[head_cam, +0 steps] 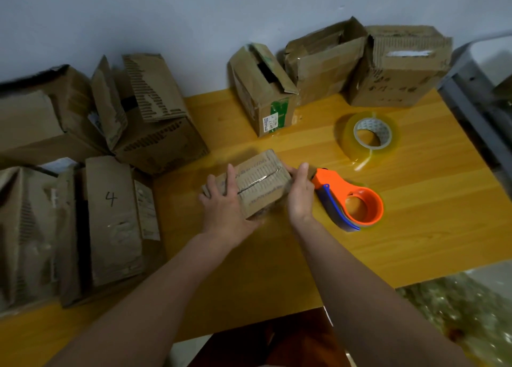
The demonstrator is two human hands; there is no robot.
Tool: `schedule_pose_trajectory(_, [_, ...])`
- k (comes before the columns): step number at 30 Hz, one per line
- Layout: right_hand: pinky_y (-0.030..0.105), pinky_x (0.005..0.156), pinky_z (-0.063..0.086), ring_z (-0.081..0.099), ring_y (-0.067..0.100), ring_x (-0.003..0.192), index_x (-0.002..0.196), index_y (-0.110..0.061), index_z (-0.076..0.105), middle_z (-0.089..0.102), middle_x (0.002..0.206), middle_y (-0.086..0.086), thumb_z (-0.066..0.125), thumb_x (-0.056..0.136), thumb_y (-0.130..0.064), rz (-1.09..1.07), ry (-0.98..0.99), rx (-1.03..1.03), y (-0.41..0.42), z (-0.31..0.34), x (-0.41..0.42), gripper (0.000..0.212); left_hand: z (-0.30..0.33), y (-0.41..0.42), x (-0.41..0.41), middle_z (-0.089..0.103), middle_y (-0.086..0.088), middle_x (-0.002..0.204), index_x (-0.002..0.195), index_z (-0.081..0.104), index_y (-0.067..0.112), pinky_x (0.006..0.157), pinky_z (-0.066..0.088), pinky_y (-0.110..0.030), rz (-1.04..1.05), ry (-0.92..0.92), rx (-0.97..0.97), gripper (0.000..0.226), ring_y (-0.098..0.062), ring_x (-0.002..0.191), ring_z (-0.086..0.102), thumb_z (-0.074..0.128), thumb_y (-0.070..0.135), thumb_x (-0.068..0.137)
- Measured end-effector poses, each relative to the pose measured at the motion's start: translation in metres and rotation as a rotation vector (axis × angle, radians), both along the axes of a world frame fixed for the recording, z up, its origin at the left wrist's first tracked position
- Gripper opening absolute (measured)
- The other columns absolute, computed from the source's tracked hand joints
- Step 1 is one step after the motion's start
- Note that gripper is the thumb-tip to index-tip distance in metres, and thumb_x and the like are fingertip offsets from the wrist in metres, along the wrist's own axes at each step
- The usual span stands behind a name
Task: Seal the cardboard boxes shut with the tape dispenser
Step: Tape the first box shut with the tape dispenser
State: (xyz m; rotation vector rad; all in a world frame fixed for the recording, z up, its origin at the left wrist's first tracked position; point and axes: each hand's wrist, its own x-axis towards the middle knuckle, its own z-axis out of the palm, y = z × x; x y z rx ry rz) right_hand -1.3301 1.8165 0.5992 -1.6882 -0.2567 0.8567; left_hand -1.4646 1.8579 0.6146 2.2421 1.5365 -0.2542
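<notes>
Place: a makeshift packing spot in a plain room, more home or small storeroom than factory.
Surface: a yellow wood-grain desk (415,214) pushed against a bare pale wall (194,20).
Stock: worn, reused cardboard boxes (155,123) crowd the desk's left side and back edge, one marked "4".
Tools: an orange tape dispenser (349,197) and a spare roll of clear tape (370,135) lie on the desk.

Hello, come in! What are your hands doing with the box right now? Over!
Left hand and right hand grip the small box, flaps closed. Dispenser lies on the table, just right of it. Nothing in the way.
</notes>
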Motion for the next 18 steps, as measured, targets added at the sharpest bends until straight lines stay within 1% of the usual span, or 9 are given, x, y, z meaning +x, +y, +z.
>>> schedule_pose_trajectory(2, [0.010, 0.070, 0.043, 0.060, 0.011, 0.090, 0.108, -0.015, 0.070, 0.066, 0.099, 0.001, 0.016, 0.105, -0.041, 0.007, 0.192, -0.005, 0.004, -0.002, 0.008, 0.061, 0.007, 0.002, -0.007, -0.003, -0.005, 0.147, 0.146, -0.026, 0.034, 0.112, 0.022, -0.047, 0.015, -0.054, -0.098, 0.144, -0.036, 0.134, 0.012, 0.081, 0.065, 0.054])
schedule_pose_trajectory(4, [0.020, 0.085, 0.041, 0.057, 0.011, 0.102, 0.121, -0.016, 0.063, 0.062, 0.115, 0.002, 0.017, 0.103, -0.047, -0.122, 0.331, 0.028, 0.005, -0.003, 0.011, 0.058, 0.013, 0.004, -0.017, 0.002, 0.002, 0.143, 0.144, -0.028, 0.041, 0.113, 0.023, -0.046, 0.024, -0.131, -0.245, 0.149, -0.031, 0.137, 0.015, 0.085, 0.062, 0.049])
schedule_pose_trajectory(6, [0.027, 0.105, 0.031, 0.045, 0.019, 0.126, 0.138, -0.007, 0.047, 0.049, 0.138, 0.008, 0.023, 0.105, -0.037, -0.255, 0.154, 0.011, 0.006, 0.000, 0.007, 0.051, 0.016, -0.001, -0.024, 0.006, 0.003, 0.147, 0.139, -0.032, 0.047, 0.113, 0.025, -0.047, 0.048, -0.206, -0.390, 0.151, -0.028, 0.140, 0.018, 0.088, 0.058, 0.048])
schedule_pose_trajectory(8, [0.033, 0.112, 0.025, 0.038, 0.024, 0.133, 0.138, 0.000, 0.044, 0.044, 0.143, 0.015, 0.025, 0.106, -0.027, -0.124, -0.061, -0.028, 0.008, 0.001, -0.006, 0.046, 0.014, -0.011, -0.023, 0.010, 0.000, 0.151, 0.135, -0.037, 0.047, 0.111, 0.028, -0.046, 0.035, -0.223, -0.396, 0.147, -0.026, 0.141, 0.020, 0.087, 0.052, 0.056])
schedule_pose_trajectory(11, [0.042, 0.111, 0.031, 0.043, 0.026, 0.131, 0.134, -0.004, 0.049, 0.051, 0.138, 0.015, 0.021, 0.105, -0.028, 0.155, -0.016, -0.065, 0.008, -0.004, -0.014, 0.047, 0.007, -0.021, -0.017, 0.021, -0.004, 0.145, 0.135, -0.039, 0.036, 0.106, 0.034, -0.041, -0.008, -0.224, -0.262, 0.134, -0.023, 0.134, 0.029, 0.079, 0.046, 0.072])
schedule_pose_trajectory(13, [0.040, 0.114, 0.027, 0.038, 0.024, 0.136, 0.140, -0.008, 0.044, 0.045, 0.144, 0.013, 0.021, 0.105, -0.029, 0.247, -0.046, -0.104, 0.011, 0.000, -0.005, 0.047, 0.005, -0.018, -0.019, 0.024, -0.003, 0.143, 0.145, -0.029, 0.031, 0.105, 0.034, -0.040, -0.016, -0.255, -0.214, 0.126, -0.021, 0.133, 0.030, 0.076, 0.046, 0.076])
schedule_pose_trajectory(14, [0.036, 0.117, 0.020, 0.030, 0.022, 0.140, 0.146, -0.010, 0.037, 0.037, 0.151, 0.011, 0.023, 0.105, -0.030, 0.266, -0.112, -0.135, 0.012, 0.001, 0.002, 0.047, 0.005, -0.014, -0.021, 0.024, -0.003, 0.143, 0.149, -0.021, 0.029, 0.106, 0.033, -0.040, -0.036, -0.249, -0.187, 0.124, -0.020, 0.133, 0.028, 0.076, 0.047, 0.075])
schedule_pose_trajectory(16, [0.028, 0.118, 0.009, 0.013, 0.016, 0.146, 0.152, -0.013, 0.016, 0.016, 0.159, 0.005, 0.031, 0.104, -0.030, 0.309, -0.274, -0.159, 0.015, 0.007, 0.012, 0.053, 0.008, -0.005, -0.024, 0.016, -0.002, 0.148, 0.152, -0.007, 0.026, 0.110, 0.026, -0.040, -0.093, -0.207, -0.084, 0.124, -0.020, 0.136, 0.017, 0.080, 0.051, 0.067])
schedule_pose_trajectory(18, [0.023, 0.117, 0.005, 0.005, 0.013, 0.147, 0.153, -0.013, 0.007, 0.007, 0.161, 0.003, 0.038, 0.102, -0.025, 0.423, -0.427, -0.113, 0.023, 0.014, 0.015, 0.061, 0.014, 0.009, -0.021, -0.008, 0.005, 0.155, 0.152, -0.005, 0.028, 0.115, 0.013, -0.042, -0.142, -0.222, -0.050, 0.134, -0.018, 0.144, -0.002, 0.085, 0.053, 0.056])
